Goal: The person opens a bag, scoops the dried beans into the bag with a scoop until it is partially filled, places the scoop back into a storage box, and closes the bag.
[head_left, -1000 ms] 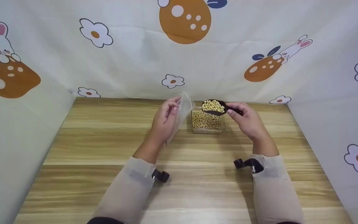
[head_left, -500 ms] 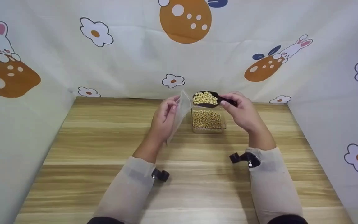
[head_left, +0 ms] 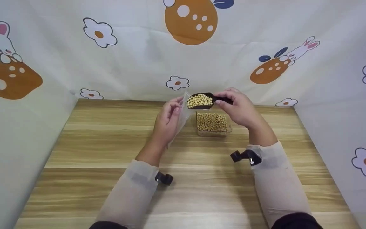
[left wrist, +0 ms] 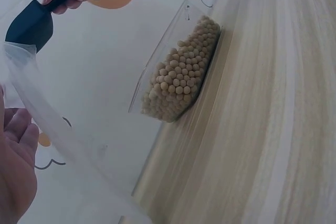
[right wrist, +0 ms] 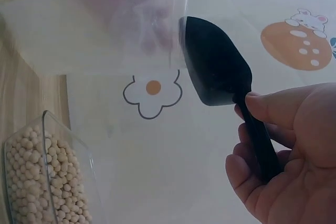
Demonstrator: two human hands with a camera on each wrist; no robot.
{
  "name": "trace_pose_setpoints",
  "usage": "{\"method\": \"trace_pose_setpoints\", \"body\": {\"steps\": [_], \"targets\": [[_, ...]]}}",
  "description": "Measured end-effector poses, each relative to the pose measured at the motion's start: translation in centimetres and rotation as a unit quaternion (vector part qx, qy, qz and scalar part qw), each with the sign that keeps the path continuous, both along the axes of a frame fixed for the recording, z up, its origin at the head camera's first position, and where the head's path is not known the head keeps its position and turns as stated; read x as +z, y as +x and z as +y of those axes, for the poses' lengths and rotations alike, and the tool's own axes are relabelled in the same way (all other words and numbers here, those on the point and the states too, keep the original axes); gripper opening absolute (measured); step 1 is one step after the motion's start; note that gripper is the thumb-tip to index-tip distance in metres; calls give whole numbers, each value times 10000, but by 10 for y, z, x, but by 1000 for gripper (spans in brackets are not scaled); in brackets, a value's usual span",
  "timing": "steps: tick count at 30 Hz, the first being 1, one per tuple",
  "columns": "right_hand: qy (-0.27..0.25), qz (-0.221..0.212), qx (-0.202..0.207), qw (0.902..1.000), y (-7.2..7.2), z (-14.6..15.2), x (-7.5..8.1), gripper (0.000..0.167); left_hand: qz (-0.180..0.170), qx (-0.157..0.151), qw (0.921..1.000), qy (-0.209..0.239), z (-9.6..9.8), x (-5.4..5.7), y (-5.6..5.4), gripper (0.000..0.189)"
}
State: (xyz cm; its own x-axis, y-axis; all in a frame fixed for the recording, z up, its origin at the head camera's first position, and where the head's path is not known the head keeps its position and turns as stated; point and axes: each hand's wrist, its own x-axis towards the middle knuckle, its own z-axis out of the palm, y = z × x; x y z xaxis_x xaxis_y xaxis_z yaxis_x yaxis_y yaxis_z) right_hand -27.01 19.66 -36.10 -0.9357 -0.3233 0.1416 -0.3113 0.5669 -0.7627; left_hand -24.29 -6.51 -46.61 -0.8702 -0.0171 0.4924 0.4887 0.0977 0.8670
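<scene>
My right hand (head_left: 238,108) grips the handle of a black scoop (right wrist: 215,61) heaped with soybeans (head_left: 199,100). The scoop's front edge is at the mouth of a clear plastic bag (right wrist: 105,30). On the bag's other side, my left hand (head_left: 168,121) pinches it near its opening between thumb and fingers. The bag hangs slanting down toward the table. Below the scoop stands a clear rectangular container (left wrist: 140,85) with many more soybeans in it. In the right wrist view the scoop's underside shows and its load is hidden.
The container rests on a wood-grain table (head_left: 106,190). A pale printed cloth (head_left: 132,57) rises behind the table and along both sides. A small black camera is strapped to each sleeved wrist.
My right hand has carried the loaded scoop left and slightly away from me, from above the container to the bag's mouth. The left hand and bag stay nearly still.
</scene>
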Motion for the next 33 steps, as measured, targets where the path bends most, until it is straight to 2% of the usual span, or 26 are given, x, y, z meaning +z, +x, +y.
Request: {"method": "trace_pose_setpoints", "body": {"steps": [11, 21, 33], "targets": [[981, 237, 171, 9947, -4, -6, 17, 30, 18, 82, 9999, -60, -1, -1, -1, 15], [1254, 226, 332, 9913, -5, -11, 31, 31, -91, 136, 9998, -70, -2, 0, -1, 16], [1461, 266, 397, 9881, -5, -12, 37, 31, -144, 162, 9998, 3, -1, 2, 0, 17]]}}
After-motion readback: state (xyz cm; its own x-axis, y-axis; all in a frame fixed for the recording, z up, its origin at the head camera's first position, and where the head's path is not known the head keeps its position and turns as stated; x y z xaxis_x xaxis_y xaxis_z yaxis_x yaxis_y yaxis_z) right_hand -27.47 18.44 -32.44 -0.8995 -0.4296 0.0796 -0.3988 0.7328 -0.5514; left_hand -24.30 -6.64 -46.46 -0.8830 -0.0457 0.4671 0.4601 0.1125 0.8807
